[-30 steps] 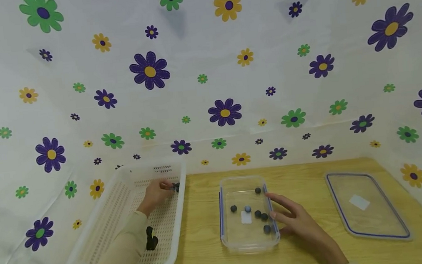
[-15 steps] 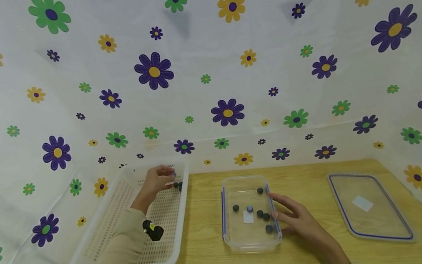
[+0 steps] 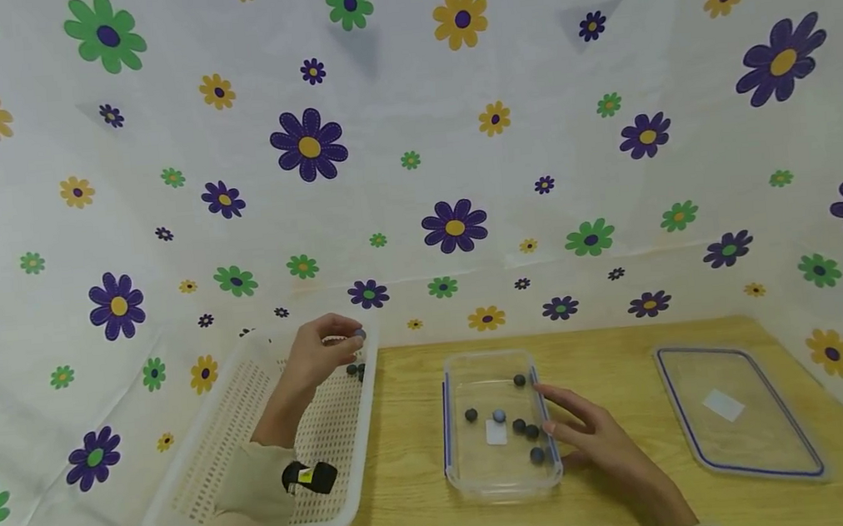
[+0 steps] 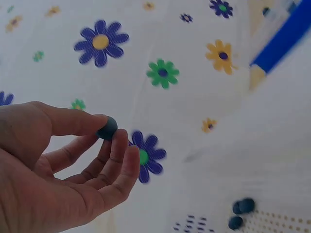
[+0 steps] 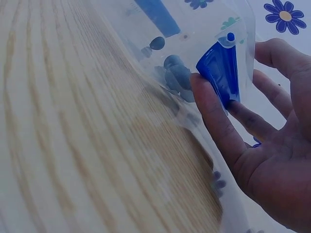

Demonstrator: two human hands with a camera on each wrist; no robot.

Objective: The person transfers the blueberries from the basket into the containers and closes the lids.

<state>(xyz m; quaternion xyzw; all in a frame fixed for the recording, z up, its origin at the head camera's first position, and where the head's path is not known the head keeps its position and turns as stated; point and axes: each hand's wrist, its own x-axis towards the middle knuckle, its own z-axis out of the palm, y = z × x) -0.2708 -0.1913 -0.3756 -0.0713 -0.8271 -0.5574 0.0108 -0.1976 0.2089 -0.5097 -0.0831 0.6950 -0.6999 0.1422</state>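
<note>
My left hand (image 3: 315, 357), above the white perforated basket (image 3: 365, 435), pinches a small dark blue blueberry (image 4: 108, 128) between thumb and fingertips. Below it, a few more blueberries (image 4: 245, 206) lie in the basket's far right corner. My right hand (image 3: 595, 440) rests against the right side of a clear plastic box (image 3: 504, 485), its extended fingers touching the blue side latch (image 5: 221, 73). Several blueberries (image 3: 524, 428) lie spread in the box, one of them paler (image 3: 498, 416), near a white label (image 3: 496, 433).
A clear lid (image 3: 744, 427) with a blue seal lies flat on the wooden table (image 3: 611, 363) at the right. Behind the table hangs a white sheet with flower prints (image 3: 456, 226). A black strapped device (image 3: 316, 478) is at my left wrist.
My left hand has lifted a blueberry from the basket's far right corner and moved up and slightly right with it. My right hand stays against the box.
</note>
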